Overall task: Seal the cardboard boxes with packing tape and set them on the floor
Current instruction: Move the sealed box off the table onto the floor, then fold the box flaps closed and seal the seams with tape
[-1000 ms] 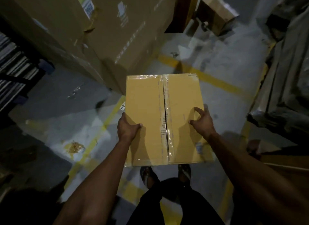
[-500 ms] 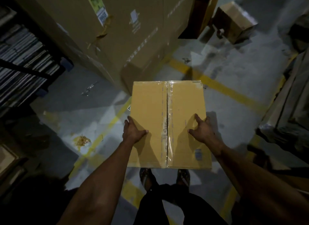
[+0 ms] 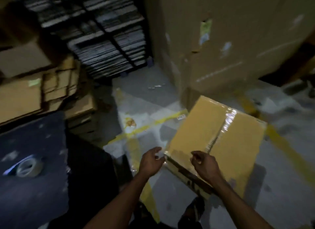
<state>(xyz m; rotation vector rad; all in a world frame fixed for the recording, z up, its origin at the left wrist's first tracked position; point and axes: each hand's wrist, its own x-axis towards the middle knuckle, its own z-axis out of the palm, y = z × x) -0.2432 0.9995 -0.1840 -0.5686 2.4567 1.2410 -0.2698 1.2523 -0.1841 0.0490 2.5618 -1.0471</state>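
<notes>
Both hands have let go: sealed cardboard box (image 3: 216,140) now sits on the floor (image 3: 281,160). I see left hand (image 3: 150,162) and right hand (image 3: 205,165) loosely curled, holding nothing. Tape roll (image 3: 29,166) lies on the dark table (image 3: 34,194) at left.

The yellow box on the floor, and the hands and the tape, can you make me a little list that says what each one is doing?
box: sealed box lies on the grey floor, shiny tape along its middle seam
left hand: at the box's near corner, fingers loosely curled, holding nothing
right hand: over the box's near edge, holding nothing
tape roll: lies on a dark surface to the left
behind: big cardboard cartons
</notes>
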